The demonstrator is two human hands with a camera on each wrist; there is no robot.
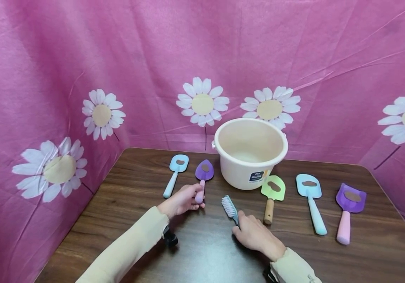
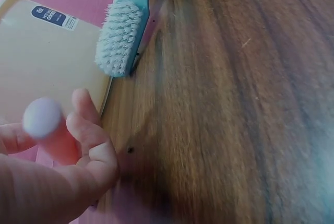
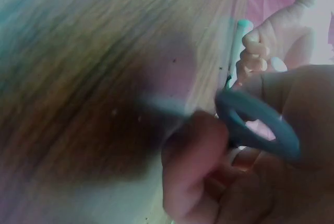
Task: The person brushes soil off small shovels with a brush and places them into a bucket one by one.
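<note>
My left hand (image 1: 184, 199) holds a small purple shovel (image 1: 202, 171) by its pink handle, the pointed blade facing away from me with a brown patch on it. In the left wrist view the rounded end of that handle (image 2: 44, 118) stands up between thumb and fingers. My right hand (image 1: 257, 236) grips a blue-green scrub brush (image 1: 229, 207), its white bristles (image 2: 117, 38) turned left towards the shovel but apart from it. The ring-shaped end of the brush handle (image 3: 232, 114) sticks out of the right hand.
A cream bucket (image 1: 239, 173) stands at the back of the wooden table (image 1: 202, 251). Left of the held shovel lies a light blue shovel (image 1: 171, 182). To the right lie a green shovel (image 1: 269, 210), another light blue shovel (image 1: 316, 216) and a purple, pink-handled one (image 1: 344, 228).
</note>
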